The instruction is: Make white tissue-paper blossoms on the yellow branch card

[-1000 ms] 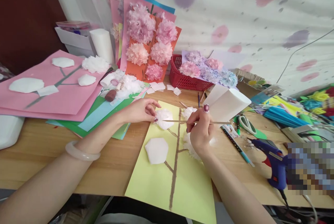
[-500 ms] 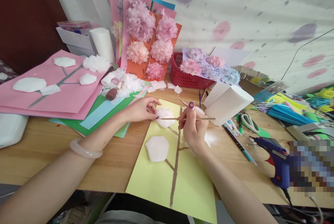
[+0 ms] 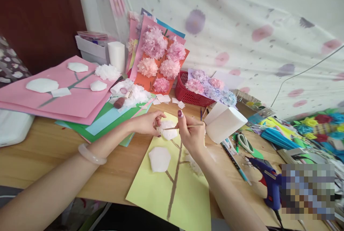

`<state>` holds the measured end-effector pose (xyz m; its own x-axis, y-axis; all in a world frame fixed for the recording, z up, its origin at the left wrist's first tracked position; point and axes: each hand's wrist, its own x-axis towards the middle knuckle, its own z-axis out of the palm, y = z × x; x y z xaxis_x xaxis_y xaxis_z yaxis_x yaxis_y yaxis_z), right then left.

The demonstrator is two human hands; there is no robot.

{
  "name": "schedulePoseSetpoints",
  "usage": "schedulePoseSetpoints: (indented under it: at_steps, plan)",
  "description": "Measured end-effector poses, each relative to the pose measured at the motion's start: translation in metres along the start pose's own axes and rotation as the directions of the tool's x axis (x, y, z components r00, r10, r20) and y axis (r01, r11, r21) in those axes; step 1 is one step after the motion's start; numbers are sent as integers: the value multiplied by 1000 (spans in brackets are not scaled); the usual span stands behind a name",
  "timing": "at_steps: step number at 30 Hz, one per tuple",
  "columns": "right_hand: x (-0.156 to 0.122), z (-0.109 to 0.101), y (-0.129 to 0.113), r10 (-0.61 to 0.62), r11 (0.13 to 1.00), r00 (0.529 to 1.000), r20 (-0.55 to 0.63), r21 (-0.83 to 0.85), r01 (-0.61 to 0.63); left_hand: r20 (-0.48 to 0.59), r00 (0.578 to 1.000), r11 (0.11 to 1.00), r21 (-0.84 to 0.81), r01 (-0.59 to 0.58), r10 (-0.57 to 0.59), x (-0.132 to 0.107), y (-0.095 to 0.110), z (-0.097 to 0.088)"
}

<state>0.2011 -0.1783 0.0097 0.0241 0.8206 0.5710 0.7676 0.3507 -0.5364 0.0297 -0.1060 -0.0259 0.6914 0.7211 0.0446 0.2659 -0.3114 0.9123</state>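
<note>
My right hand (image 3: pixel 192 136) grips a thin wooden stick (image 3: pixel 171 128) held nearly level, its tip pointing left. At that tip my left hand (image 3: pixel 147 122) has its thumb and fingers pinched on what looks like a small piece of white tissue paper (image 3: pixel 159 130). Both hands are over a yellow sheet (image 3: pixel 190 198) with a brown painted branch (image 3: pixel 174 184). Just below the stick, a white tissue puff (image 3: pixel 170 135) sits on the sheet. Lower down lies a flat white paper shape (image 3: pixel 159 159). Another white puff (image 3: pixel 195 164) is partly hidden by my right forearm.
Pink sheets (image 3: pixel 67 109) with white shapes lie left, beside loose white tissue (image 3: pixel 138 94). Small paper squares (image 3: pixel 163 98) lie behind the yellow sheet. A red basket (image 3: pixel 193 96), a paper roll (image 3: pixel 227 125) and a blue glue gun (image 3: pixel 268 179) stand or lie to the right.
The view has tilted up and shifted right. White tissue now shows between my left fingertips and the stick's tip. My right hand has come slightly closer to my left.
</note>
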Motion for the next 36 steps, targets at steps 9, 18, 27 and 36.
schedulePoseSetpoints:
  at_steps: [9, 18, 27, 36]
  plan:
    - [50, 32, -13, -189, 927, 975, 117, -307, 216, 28, 1000, 990, 139, -14, 11, -2, 1, -3]
    - [57, 59, 2, -220, 936, 961, 166, -244, 256, 48, 997, 996, 58, -67, 65, -1, 2, -1]
    - [54, 16, -23, -30, 996, 998, 57, -78, 35, 58, 998, 995, 103, 7, -13, -3, 0, -1]
    - [42, -35, -17, -203, 974, 979, -13, -105, 200, -445, 865, 948, 302, -100, 233, -17, 36, -16]
